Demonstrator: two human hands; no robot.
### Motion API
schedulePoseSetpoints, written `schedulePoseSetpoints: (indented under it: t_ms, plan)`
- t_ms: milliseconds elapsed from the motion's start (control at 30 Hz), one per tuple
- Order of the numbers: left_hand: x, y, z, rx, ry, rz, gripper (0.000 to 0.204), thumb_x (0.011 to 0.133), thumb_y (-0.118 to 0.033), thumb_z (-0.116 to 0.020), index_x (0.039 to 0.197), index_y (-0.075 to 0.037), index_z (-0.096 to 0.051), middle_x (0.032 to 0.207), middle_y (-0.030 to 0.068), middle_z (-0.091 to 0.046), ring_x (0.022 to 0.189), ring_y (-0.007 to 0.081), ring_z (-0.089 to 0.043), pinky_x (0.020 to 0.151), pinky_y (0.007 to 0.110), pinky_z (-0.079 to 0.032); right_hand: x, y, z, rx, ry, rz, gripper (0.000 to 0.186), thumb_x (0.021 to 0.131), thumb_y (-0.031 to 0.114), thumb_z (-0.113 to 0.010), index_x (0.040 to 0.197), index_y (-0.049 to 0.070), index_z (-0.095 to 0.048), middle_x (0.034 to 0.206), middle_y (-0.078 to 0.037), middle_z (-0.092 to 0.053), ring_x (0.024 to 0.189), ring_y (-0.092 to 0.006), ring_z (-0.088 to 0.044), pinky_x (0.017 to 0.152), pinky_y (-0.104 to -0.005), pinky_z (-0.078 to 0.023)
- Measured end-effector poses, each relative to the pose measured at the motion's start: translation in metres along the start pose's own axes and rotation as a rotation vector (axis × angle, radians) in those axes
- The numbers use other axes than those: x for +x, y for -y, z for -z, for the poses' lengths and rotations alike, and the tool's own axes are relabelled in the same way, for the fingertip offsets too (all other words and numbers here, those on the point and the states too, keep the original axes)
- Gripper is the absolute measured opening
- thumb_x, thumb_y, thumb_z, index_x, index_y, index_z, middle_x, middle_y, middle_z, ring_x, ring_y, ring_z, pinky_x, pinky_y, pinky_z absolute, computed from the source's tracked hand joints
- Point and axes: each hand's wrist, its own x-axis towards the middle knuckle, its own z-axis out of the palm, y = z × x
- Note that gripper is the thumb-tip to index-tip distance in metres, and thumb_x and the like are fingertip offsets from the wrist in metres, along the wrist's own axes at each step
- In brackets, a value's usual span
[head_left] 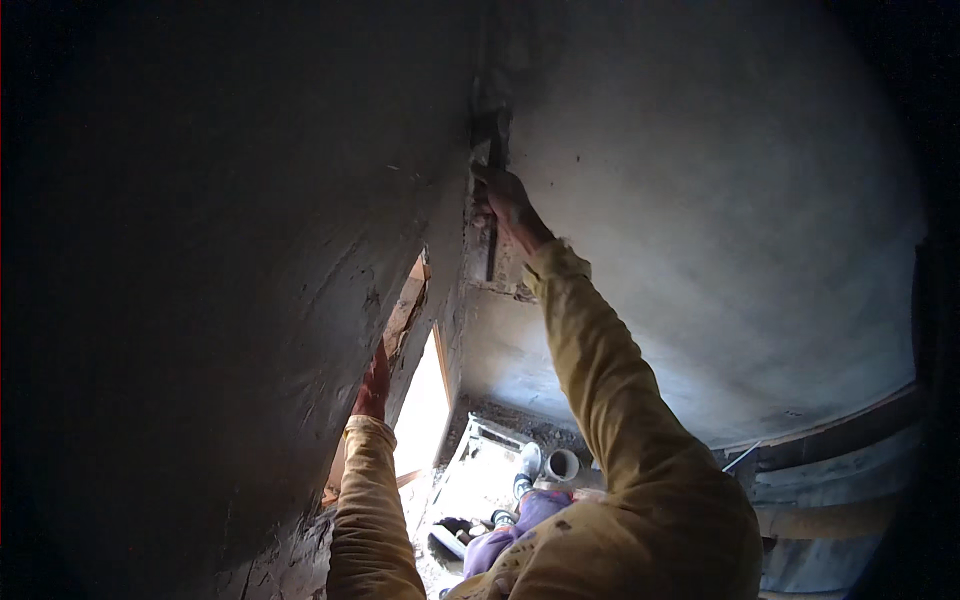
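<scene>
My right hand (507,200) is raised to the corner where two plastered walls meet. Its fingers are closed at a dark upright recess (492,262) with rough, broken edges. A small dark piece with a pale patch shows just above the fingers, too dim to name. Lower down, my left hand (374,385) reaches to the edge of a tall narrow opening in the left wall, beside a strip of bare brick or wood (405,312). Shadow and the wall edge hide the left fingers. Both forearms wear yellow sleeves.
Bright light enters through a framed opening (425,410) low on the left. Below lie a pale board-like surface (482,460), a round open pipe or pot (562,464) and rubble. My feet stand there. Long curved boards (830,518) run at lower right.
</scene>
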Motion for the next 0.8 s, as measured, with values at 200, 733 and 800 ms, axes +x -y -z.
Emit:
schedulePoseSetpoints:
  t_ms: [200,733,800]
  plan:
    - [0.001,0.003,-0.006,-0.014,-0.010,-0.009,0.056,0.092,-0.048,-0.058,0.127,-0.005,-0.059,0.135,0.0182,-0.055,0.124,0.0390,-0.051,0.104,0.046,-0.038,-0.012,0.026,0.001,0.253,0.083,0.265,0.030,0.096,0.028,-0.059,0.071,0.019,-0.043,0.058,0.007,-0.034,0.044,-0.0093,-0.034,0.042,-0.0300,-0.030]
    - [-0.129,-0.027,0.003,-0.265,-0.180,-0.482,0.020,0.074,-0.012,-0.077,0.088,-0.006,-0.063,0.103,0.0139,-0.067,0.097,0.0307,-0.063,0.086,0.040,-0.048,-0.213,-0.346,0.279,-0.605,0.095,-0.623,0.037,0.087,0.036,-0.063,0.060,0.011,-0.055,0.048,-0.001,-0.047,0.039,-0.0137,-0.045,0.039,-0.0324,-0.034]
    - [-0.184,0.006,-0.023,-0.302,0.155,-0.539,0.017,0.074,-0.011,-0.077,0.084,-0.006,-0.064,0.104,0.0135,-0.066,0.099,0.0307,-0.062,0.085,0.040,-0.048,-0.277,-0.410,0.340,-1.220,0.608,-0.551,0.021,0.082,0.026,-0.062,0.071,0.009,-0.067,0.065,-0.008,-0.063,0.057,-0.0233,-0.061,0.050,-0.0394,-0.046]
